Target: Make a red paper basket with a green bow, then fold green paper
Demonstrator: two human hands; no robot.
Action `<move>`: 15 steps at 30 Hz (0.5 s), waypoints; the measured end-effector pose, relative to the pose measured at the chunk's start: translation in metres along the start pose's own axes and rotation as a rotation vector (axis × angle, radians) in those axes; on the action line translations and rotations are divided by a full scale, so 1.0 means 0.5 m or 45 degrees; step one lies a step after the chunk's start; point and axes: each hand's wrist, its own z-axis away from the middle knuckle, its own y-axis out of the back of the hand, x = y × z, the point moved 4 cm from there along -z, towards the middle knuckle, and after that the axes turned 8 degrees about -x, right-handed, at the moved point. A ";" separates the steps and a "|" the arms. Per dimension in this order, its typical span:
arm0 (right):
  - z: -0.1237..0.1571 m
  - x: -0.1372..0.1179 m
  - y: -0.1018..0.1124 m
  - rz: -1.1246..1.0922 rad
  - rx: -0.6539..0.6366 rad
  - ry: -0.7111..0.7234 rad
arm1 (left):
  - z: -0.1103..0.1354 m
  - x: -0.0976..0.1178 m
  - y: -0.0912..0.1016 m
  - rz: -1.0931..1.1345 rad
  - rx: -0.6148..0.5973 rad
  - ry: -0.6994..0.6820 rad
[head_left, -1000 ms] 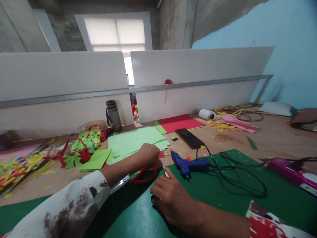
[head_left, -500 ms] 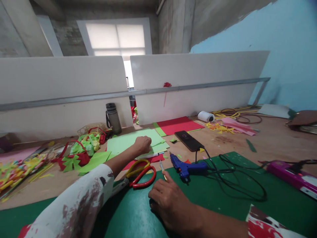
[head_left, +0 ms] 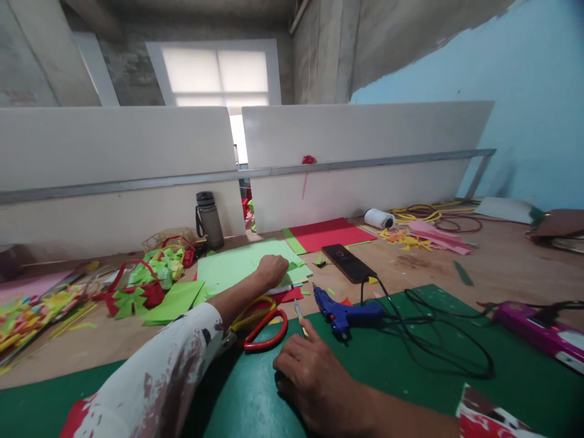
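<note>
Paper (head_left: 228,261), pale green, lies toward eleven o'clock, by the curled left hand (head_left: 272,272); whether it pinches anything, I cannot tell. Right hand (head_left: 314,372) pinches a slim pointed tool (head_left: 298,312). Reaching seems the present step; the next calls for minding the tip.

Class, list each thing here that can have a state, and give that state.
Left hand: above pale green sheets, fingers mostly hidden.
Right hand: fingers curled, touching a slim pointed tool.
Scissors: lying down, blades mostly hidden.
Glue gun: lying on its side.
Bottle: upright, capped.
Phone: lying flat.
White roll: on its side.
Power strip: red light on.
Red basket: upright, green bow in front.
</note>
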 end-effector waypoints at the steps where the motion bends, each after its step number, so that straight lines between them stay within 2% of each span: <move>1: 0.000 0.001 0.000 0.001 0.002 0.004 | 0.002 -0.009 0.010 0.047 0.057 0.040; 3: 0.000 0.002 -0.001 0.007 -0.001 0.007 | 0.010 -0.032 0.042 0.143 0.192 0.116; 6: 0.000 0.004 -0.002 0.009 0.001 0.001 | 0.032 -0.078 0.110 0.266 0.444 0.192; 10: 0.000 0.001 -0.002 0.011 0.012 0.002 | 0.099 -0.136 0.197 0.368 0.820 0.227; 12: -0.001 -0.003 0.001 0.027 0.021 0.012 | 0.148 -0.149 0.218 0.379 0.983 0.207; 15: -0.004 -0.009 0.005 0.043 -0.003 0.059 | 0.239 -0.140 0.224 0.340 1.142 0.107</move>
